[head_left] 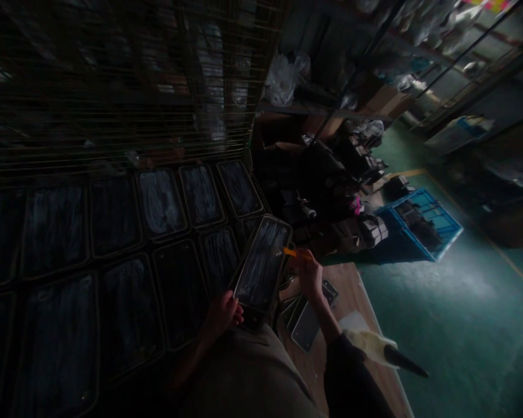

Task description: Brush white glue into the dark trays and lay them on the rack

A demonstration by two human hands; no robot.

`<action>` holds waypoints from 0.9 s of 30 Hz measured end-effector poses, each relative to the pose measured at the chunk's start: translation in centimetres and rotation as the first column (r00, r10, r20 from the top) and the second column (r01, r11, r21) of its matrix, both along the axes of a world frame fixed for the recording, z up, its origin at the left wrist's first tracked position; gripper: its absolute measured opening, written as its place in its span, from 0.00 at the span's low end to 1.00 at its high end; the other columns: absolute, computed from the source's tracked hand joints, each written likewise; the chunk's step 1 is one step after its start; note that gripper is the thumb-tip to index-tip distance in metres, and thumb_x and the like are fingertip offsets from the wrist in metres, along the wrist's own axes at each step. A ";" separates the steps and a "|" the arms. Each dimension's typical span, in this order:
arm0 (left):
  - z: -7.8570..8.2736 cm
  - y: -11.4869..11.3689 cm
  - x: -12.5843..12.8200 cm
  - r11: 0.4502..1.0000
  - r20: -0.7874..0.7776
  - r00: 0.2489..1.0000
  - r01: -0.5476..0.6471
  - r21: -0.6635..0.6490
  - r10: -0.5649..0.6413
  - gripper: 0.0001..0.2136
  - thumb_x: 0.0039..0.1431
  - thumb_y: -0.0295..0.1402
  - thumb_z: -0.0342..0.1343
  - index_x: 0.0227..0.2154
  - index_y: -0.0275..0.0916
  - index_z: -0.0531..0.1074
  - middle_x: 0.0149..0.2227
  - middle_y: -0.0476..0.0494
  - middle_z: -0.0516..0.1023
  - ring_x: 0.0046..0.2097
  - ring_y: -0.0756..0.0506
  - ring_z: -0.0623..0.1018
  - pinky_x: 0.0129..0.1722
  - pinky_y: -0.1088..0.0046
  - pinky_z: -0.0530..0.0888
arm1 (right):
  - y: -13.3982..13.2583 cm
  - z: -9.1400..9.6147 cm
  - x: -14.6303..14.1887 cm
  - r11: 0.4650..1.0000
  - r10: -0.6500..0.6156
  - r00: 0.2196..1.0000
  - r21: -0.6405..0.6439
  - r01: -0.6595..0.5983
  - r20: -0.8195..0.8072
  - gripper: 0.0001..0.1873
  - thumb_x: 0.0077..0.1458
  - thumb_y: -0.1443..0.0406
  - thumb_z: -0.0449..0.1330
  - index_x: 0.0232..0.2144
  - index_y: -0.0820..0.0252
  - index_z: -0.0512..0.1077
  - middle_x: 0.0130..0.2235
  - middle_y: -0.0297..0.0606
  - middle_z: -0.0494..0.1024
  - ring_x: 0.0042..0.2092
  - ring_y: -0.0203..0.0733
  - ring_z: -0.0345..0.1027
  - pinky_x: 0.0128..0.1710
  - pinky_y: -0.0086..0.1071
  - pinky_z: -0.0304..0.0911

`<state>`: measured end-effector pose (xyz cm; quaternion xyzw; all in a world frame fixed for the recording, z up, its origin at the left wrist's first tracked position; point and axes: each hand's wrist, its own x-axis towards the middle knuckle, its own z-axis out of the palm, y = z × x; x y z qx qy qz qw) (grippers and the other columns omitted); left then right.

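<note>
My left hand (pixel 224 313) grips the near end of a flat dark rectangular panel (pixel 262 262) with a pale rim, held up at a tilt. My right hand (pixel 307 274) is closed on a small orange tool (pixel 297 252), whose tip touches the panel's right edge. Below the hands, more flat panels (pixel 307 325) lie stacked on a wooden bench (pixel 353 290). The scene is very dark.
Several similar dark panels (pixel 157 203) lie in rows on a surface to the left, below a wire rack (pixel 113 87). A blue crate (pixel 422 223) stands on the green floor at right. Boxes and bags fill the shelves behind.
</note>
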<state>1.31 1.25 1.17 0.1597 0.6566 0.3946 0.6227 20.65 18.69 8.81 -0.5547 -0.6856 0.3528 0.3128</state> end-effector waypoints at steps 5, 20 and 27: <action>0.5 0.3 -0.3 0.999 -0.001 0.999 0.040 0.015 -0.040 0.11 0.52 0.40 0.55 0.29 0.40 0.61 0.21 0.52 0.74 0.20 0.49 0.76 0.18 0.78 0.69 | 3.3 0.1 -1.3 0.989 -0.032 0.999 0.142 0.032 0.001 0.18 0.64 0.55 0.48 0.46 0.61 0.69 0.32 0.38 0.79 0.34 0.42 0.75 0.33 0.30 0.69; -0.4 -0.1 0.3 0.999 0.067 0.996 -0.053 0.012 0.052 0.15 0.50 0.46 0.56 0.30 0.40 0.60 0.21 0.50 0.75 0.21 0.48 0.77 0.19 0.75 0.71 | 3.1 -0.6 0.0 0.972 0.099 0.947 0.176 -0.159 0.306 0.20 0.64 0.58 0.46 0.48 0.61 0.71 0.36 0.43 0.80 0.35 0.45 0.74 0.32 0.32 0.64; 3.2 -0.6 -0.5 0.964 0.353 0.935 -0.062 0.258 -0.034 0.20 0.51 0.49 0.58 0.36 0.36 0.65 0.25 0.46 0.77 0.23 0.46 0.78 0.22 0.73 0.73 | -2.7 1.6 3.5 0.960 -0.209 0.952 0.231 0.156 0.224 0.24 0.60 0.55 0.50 0.52 0.60 0.70 0.37 0.42 0.80 0.37 0.47 0.75 0.28 0.30 0.64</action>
